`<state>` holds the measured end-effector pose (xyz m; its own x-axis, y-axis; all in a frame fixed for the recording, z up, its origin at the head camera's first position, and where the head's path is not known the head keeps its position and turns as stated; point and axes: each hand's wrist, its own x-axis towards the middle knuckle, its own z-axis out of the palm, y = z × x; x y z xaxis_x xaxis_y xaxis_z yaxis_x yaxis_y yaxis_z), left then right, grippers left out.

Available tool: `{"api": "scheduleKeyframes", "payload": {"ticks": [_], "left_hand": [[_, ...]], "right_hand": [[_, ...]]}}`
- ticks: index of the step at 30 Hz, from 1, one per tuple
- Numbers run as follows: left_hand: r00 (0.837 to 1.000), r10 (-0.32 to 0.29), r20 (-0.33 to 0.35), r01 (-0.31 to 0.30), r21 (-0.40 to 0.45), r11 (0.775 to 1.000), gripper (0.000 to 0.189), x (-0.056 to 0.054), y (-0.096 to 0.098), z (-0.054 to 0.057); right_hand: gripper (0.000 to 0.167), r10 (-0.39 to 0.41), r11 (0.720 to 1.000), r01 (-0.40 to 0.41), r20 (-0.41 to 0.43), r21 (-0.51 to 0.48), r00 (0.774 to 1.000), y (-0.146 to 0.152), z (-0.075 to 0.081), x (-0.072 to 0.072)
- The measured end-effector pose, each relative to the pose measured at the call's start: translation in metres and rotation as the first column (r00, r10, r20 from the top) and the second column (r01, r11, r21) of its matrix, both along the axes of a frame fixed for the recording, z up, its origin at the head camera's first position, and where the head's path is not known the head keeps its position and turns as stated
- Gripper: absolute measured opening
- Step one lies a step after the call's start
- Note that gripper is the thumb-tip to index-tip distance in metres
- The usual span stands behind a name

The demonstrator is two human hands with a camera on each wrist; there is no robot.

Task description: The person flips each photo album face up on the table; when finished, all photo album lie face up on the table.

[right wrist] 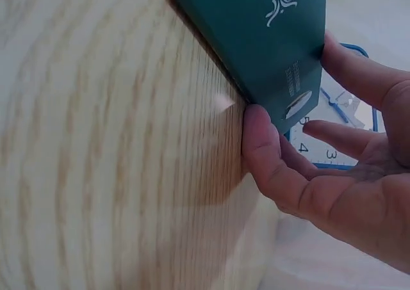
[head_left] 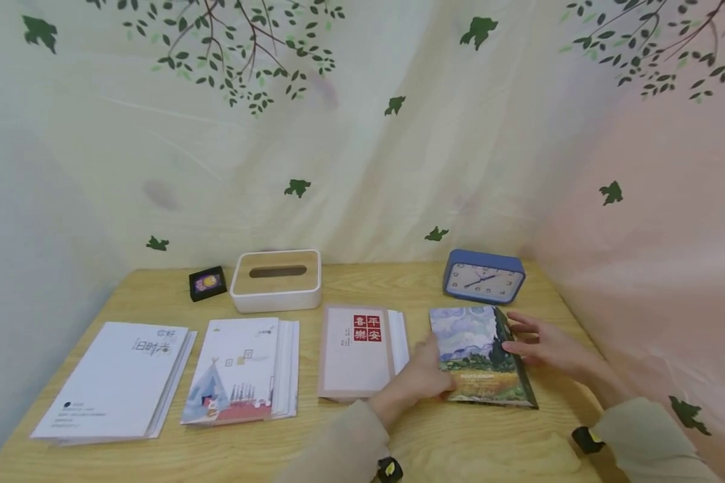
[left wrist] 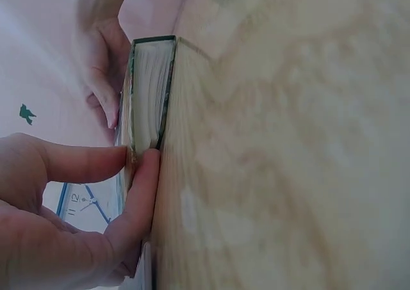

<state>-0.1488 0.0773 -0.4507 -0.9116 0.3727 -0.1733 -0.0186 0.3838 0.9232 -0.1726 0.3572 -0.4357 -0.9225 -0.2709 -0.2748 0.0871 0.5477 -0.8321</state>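
Observation:
A photo album (head_left: 474, 362) with a painted landscape cover lies at the right of the table. My left hand (head_left: 421, 377) pinches its left side near the front corner, thumb on the cover and a finger at the lower edge, as the left wrist view shows. On the opposite side, my right hand (head_left: 550, 349) holds the dark green spine (right wrist: 262, 40), thumb at the upper edge and a fingertip at the lower edge by the table. White page edges (left wrist: 152, 88) show between the covers. Left of my left hand lies a pinkish album (head_left: 353, 365) with red square characters.
Further left lie an album with a tent picture (head_left: 248, 365) and a white album (head_left: 115, 382). Along the back stand a small black box (head_left: 208, 284), a white tissue box (head_left: 278, 302) with a wooden top and a blue alarm clock (head_left: 485, 276). A printed curtain (head_left: 368, 154) hangs behind.

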Motion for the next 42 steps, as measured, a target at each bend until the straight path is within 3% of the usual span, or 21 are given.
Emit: {"api": "scheduleKeyframes", "payload": {"ticks": [5,12,20,30,37,42], "left_hand": [[0.999,0.002,0.041,0.001,-0.068,0.998,0.106,-0.001,0.002,0.006],[0.999,0.004,0.034,0.0,-0.113,0.994,0.106,-0.002,0.002,0.007],[0.999,0.001,0.048,0.004,-0.111,0.994,0.104,-0.002,0.004,0.008],[1.0,-0.007,0.015,0.009,-0.132,0.991,0.103,-0.001,0.008,0.012],[0.998,-0.014,0.057,0.022,-0.13,0.991,0.103,-0.002,0.01,0.014],[0.998,-0.016,0.054,0.023,-0.141,0.99,0.103,-0.003,0.01,0.012]], "right_hand": [[0.095,-0.012,0.999,0.01,0.028,0.043,1.0,-0.001,0.004,-0.002],[0.093,-0.016,1.0,0.017,0.066,-0.017,0.998,-0.002,0.003,-0.003],[0.091,-0.049,0.997,0.056,0.119,-0.06,0.992,0.0,0.001,-0.001],[0.09,-0.056,0.989,0.076,0.157,-0.124,0.986,0.007,0.002,-0.001],[0.086,-0.056,0.959,0.117,0.233,-0.259,0.971,0.012,0.002,-0.003],[0.086,-0.053,0.944,0.131,0.252,-0.303,0.966,0.015,0.0,-0.003]]}}
